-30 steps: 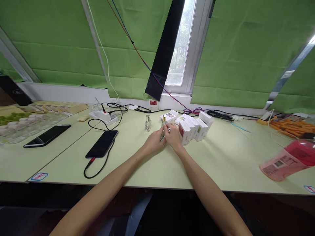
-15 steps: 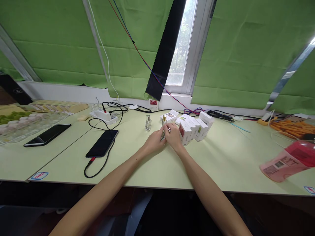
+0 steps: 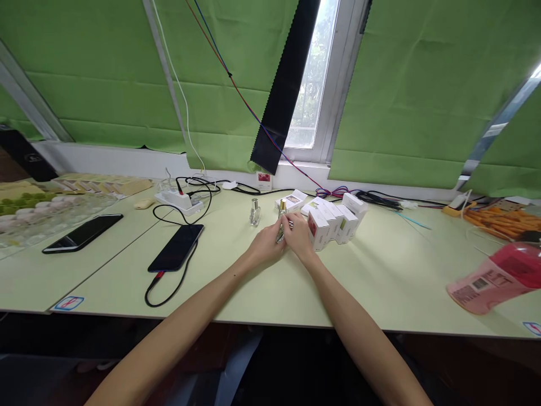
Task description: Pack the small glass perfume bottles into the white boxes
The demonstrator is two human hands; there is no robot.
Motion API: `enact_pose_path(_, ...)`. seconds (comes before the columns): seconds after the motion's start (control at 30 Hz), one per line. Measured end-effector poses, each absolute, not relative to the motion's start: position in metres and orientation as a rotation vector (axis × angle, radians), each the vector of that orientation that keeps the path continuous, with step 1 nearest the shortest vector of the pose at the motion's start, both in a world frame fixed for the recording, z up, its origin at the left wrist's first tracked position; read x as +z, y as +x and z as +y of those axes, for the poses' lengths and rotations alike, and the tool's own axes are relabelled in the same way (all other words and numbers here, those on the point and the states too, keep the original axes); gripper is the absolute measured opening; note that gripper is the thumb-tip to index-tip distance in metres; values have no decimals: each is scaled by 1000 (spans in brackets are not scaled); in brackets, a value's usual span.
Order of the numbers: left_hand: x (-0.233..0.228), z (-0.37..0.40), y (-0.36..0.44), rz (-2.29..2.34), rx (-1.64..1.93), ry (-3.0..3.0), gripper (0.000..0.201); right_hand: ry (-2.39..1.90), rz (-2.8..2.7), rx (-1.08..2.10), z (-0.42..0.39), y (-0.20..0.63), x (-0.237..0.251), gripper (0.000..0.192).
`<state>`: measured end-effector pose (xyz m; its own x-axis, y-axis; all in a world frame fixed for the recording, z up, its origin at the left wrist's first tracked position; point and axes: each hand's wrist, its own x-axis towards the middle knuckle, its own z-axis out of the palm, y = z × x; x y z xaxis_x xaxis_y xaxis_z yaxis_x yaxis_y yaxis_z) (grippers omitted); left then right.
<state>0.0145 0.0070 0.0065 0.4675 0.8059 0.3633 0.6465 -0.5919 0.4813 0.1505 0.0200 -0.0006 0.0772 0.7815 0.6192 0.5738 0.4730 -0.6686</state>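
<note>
My left hand (image 3: 267, 241) curls around a small clear glass perfume bottle (image 3: 280, 230) on the table, its gold neck (image 3: 283, 205) upright and uncovered. Against it sits my right hand (image 3: 296, 232), fingers bent and closed, the tips next to the bottle. A small silvery piece (image 3: 291, 224) shows at the right fingers; whether it is a cap or a ring I cannot tell. A second perfume bottle (image 3: 254, 213) with a silvery top stands to the left, untouched. Just right of my hands are several small white boxes (image 3: 320, 230), and a flat one (image 3: 291, 199) lies behind.
Left of my arms lies a phone (image 3: 176, 248) on a cable, with a power strip (image 3: 180, 201) behind it. Another phone (image 3: 83, 233) and egg-like items (image 3: 36, 210) are further left. A pink bottle (image 3: 492, 279) lies at the right; cables (image 3: 380, 200) run along the wall.
Hands, bottles and boxes look the same as before. Only the whole view has shifted by a tiny amount.
</note>
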Motion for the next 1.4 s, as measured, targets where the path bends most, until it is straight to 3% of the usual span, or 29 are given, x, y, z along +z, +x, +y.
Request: enact_pose_path(1.4,5,8,15,1245,858,2389,52,-1177,-1606,211,21,150,-2,25)
